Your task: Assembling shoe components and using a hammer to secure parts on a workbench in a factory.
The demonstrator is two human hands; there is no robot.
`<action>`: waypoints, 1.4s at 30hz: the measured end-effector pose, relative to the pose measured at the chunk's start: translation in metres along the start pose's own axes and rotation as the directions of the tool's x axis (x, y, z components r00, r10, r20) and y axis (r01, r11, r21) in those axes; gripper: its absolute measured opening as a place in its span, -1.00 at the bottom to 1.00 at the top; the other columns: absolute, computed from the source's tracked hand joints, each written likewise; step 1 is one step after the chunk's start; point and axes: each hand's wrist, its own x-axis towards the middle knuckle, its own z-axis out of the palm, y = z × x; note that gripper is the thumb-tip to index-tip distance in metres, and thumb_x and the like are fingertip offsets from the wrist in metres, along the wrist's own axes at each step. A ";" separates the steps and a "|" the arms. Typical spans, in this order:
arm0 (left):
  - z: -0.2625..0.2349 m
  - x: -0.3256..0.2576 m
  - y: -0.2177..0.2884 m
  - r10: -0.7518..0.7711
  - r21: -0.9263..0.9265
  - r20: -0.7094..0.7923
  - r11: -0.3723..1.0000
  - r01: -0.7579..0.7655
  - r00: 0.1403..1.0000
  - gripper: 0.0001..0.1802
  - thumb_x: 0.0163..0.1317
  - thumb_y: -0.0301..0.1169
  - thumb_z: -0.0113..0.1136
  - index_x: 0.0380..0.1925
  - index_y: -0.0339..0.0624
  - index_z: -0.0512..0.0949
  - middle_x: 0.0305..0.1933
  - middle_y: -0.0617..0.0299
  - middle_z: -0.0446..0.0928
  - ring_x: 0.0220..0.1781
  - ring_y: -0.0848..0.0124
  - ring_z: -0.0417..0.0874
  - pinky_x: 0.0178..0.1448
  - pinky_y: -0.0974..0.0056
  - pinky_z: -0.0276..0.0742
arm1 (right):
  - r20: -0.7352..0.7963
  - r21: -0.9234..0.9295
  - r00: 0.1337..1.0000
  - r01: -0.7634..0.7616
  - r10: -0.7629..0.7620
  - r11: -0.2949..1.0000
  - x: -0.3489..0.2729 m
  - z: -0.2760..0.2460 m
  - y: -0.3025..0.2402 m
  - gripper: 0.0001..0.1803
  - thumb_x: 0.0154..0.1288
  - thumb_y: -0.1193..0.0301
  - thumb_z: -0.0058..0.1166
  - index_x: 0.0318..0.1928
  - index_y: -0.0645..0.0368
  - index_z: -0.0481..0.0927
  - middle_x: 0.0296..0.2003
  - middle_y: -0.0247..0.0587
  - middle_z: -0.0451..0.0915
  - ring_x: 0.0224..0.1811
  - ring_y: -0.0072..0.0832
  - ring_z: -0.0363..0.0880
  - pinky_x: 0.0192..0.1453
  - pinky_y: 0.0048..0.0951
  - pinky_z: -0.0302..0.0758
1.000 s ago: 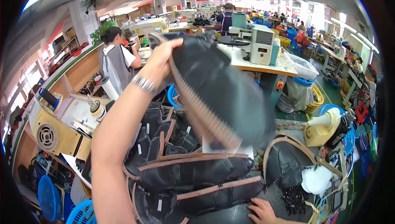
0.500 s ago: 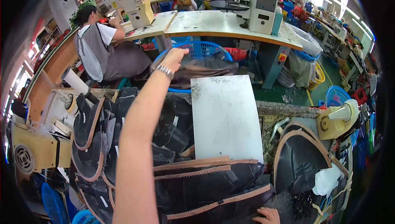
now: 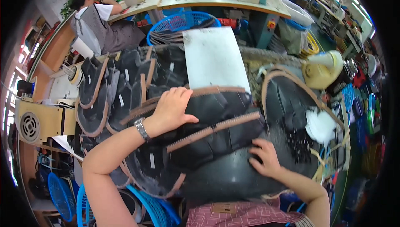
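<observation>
Two bare hands work over a dark, smooth tabletop (image 3: 225, 183) in the head view. The left hand (image 3: 173, 110), with a silver-coloured metal watch (image 3: 142, 129) at its wrist, lies palm down over a long black leather-like piece with brown toothed edging (image 3: 218, 106). Its fingers stretch together and its thumb stands well apart, with no grip visible; what lies under the palm is hidden. A second long black piece with a brown toothed strip (image 3: 214, 143) lies just in front of the first, overlapping it.

The right hand (image 3: 265, 156) is half open beside that second piece's right end, fingers loosely curved, thumb apart, holding nothing that shows. To its right is a heap of small, shiny black bits (image 3: 298, 145), with a white scalloped sheet (image 3: 321, 127) next to it. Behind these rests a rounded black piece with a brown border (image 3: 286, 97).

Overlapping curved black pieces with brown edges (image 3: 92, 116) cover the left side. Beyond the hands lie a flat, white rectangular board (image 3: 214, 58) and a blue plastic lattice basket (image 3: 202, 17) containing dark flat pieces (image 3: 166, 37).
</observation>
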 end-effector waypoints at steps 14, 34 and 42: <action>0.081 0.032 0.157 -0.004 -0.086 -0.014 0.996 0.003 1.000 -0.15 -0.12 0.06 0.40 0.05 -0.34 0.38 0.08 -0.07 0.44 0.16 0.04 0.42 0.17 0.07 0.39 | -0.441 0.150 0.868 -0.182 0.230 0.972 0.028 0.031 0.017 -0.39 0.05 0.51 0.16 0.18 0.20 0.33 0.17 0.01 0.35 0.24 -0.04 0.30 0.32 -0.18 0.25; 0.110 0.008 0.243 -0.017 -0.367 0.070 0.929 0.042 0.997 -0.55 0.01 -0.39 0.31 -0.04 -0.15 0.48 -0.09 0.11 0.45 0.07 0.10 0.43 0.10 0.09 0.36 | -0.436 -0.206 0.849 -0.418 0.299 0.885 -0.071 -0.075 0.062 -0.78 0.09 0.47 0.19 -0.21 0.18 0.57 -0.32 -0.11 0.57 -0.28 -0.17 0.58 -0.15 -0.26 0.51; 0.126 0.022 0.254 -0.140 -0.401 0.049 0.904 0.148 0.989 -0.73 0.03 -0.31 0.31 -0.29 -0.20 0.57 -0.25 0.14 0.49 -0.08 0.17 0.47 0.00 0.12 0.36 | -0.130 -0.305 0.906 -0.423 0.402 0.853 -0.056 -0.095 0.093 -0.78 0.05 0.49 0.19 -0.24 0.26 0.56 -0.37 -0.09 0.54 -0.31 -0.18 0.58 -0.19 -0.29 0.50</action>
